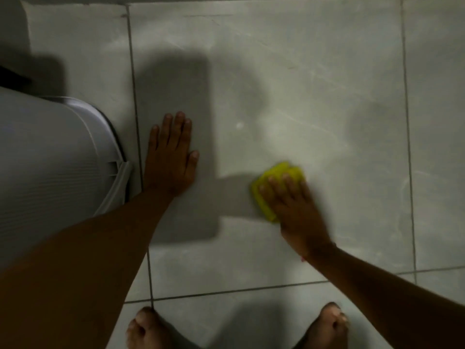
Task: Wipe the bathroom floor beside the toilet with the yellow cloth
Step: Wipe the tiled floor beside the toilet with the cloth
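Note:
A folded yellow cloth (273,182) lies on the pale grey tiled floor (314,96), right of centre. My right hand (294,210) presses flat on top of it, fingers spread and pointing up-left; the hand is motion-blurred. My left hand (171,157) rests palm-down on the floor with fingers apart, holding nothing, just right of the toilet's (55,167) white side. The cloth sits about a hand's width right of my left hand.
The toilet fills the left edge. My two bare feet (148,328) (327,326) stand at the bottom of the view. Dark grout lines cross the tiles; a wall edge runs along the top. Shadows fall over the floor's middle.

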